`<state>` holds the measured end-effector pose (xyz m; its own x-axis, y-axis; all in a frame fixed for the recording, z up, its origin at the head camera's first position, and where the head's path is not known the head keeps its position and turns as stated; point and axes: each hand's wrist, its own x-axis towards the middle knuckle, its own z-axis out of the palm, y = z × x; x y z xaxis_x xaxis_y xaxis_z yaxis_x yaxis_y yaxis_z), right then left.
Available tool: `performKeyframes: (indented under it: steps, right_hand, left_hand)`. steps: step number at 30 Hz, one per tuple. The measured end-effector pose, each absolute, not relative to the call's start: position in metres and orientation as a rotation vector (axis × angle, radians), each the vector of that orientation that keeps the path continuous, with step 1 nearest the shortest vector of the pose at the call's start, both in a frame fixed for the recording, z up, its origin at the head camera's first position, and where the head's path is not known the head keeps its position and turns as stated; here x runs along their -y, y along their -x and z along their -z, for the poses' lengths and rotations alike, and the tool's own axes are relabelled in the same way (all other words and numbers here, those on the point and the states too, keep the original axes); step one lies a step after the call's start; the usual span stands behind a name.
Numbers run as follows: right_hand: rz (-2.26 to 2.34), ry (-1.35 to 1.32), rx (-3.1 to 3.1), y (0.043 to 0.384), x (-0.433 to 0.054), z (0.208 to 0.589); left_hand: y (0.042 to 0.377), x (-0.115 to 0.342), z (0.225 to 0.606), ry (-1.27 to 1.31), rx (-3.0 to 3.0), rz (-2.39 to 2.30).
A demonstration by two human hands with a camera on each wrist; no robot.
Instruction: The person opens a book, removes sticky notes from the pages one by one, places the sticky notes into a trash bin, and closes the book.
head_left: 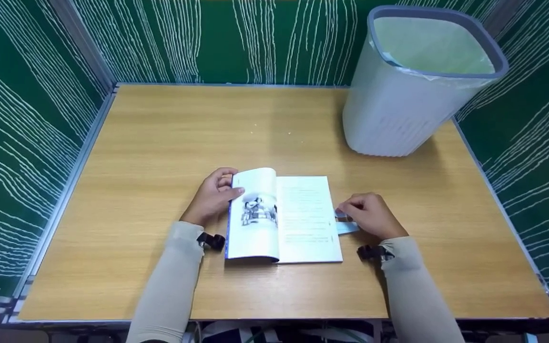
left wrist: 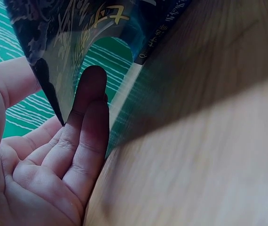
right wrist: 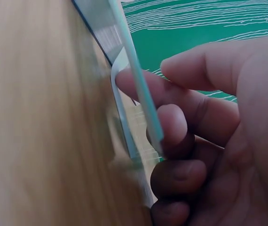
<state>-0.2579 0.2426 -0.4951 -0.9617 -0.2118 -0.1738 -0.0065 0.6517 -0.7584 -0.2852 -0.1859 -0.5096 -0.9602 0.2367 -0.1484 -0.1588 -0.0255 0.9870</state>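
An open book (head_left: 305,219) lies on the table, its left page bearing a drawing. My left hand (head_left: 213,194) grips the raised left side, thumb on the page and fingers behind the dark cover (left wrist: 54,42), which bows in the left wrist view. A light blue bookmark (head_left: 347,227) juts from the right edge in two leaves. Beside that edge is my right hand (head_left: 369,213), fingers curled at the bookmark. In the right wrist view, the index finger (right wrist: 129,82) reaches behind the near leaf (right wrist: 141,89), with the middle fingertip against its end.
A tall pale waste bin (head_left: 393,109) with a grey rim and a liner stands at the back right of the wooden table (head_left: 184,128). Green panels (head_left: 217,43) with white wavy lines enclose the back and sides. Small pale specks lie beyond the book.
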Motion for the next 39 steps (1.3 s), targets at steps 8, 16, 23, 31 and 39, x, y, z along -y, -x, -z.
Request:
performKeyframes:
  steps: [8,16,23,31,39]
  right_hand:
    - [1.245,0.226,-2.605,0.256,-0.241,0.492]
    - [1.266,0.195,-2.576,0.255,-0.239,0.489]
    - [1.35,0.167,-2.535,0.253,-0.239,0.487]
    - [1.64,0.576,-2.42,0.247,-0.225,0.478]
    - [1.32,1.03,-2.469,0.238,-0.181,0.452]
  left_hand:
    - [0.286,0.186,0.509,-0.098,-1.971,-2.066]
    - [0.287,0.185,0.509,-0.082,-1.98,-2.073]
    - [0.287,0.184,0.51,-0.085,-1.95,-2.092]
    - [0.286,0.184,0.51,-0.11,-1.942,-2.104]
    - [0.285,0.185,0.51,-0.14,-2.021,-2.071]
